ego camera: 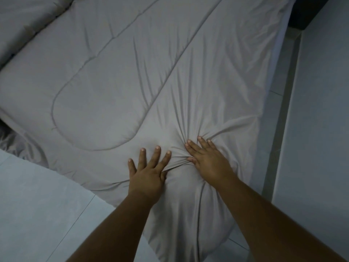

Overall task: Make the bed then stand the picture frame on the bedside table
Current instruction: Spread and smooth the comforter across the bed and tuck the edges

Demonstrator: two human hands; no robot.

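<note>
A grey quilted duvet (132, 72) covers the bed and fills most of the view, its near corner hanging toward the floor. My left hand (147, 173) lies flat on it with fingers spread, palm down. My right hand (207, 159) presses flat beside it, a little farther right. Between the two hands the fabric is bunched into a ridge of wrinkles that fan out up and to the right. Neither hand holds anything. No picture frame or bedside table is in view.
Pale tiled floor (37, 205) lies at the lower left. A white wall or cabinet side (317, 129) runs close along the bed's right edge, leaving a narrow gap. Darker bedding (13, 140) shows at the left edge, and a dark panel (309, 10) at the top right.
</note>
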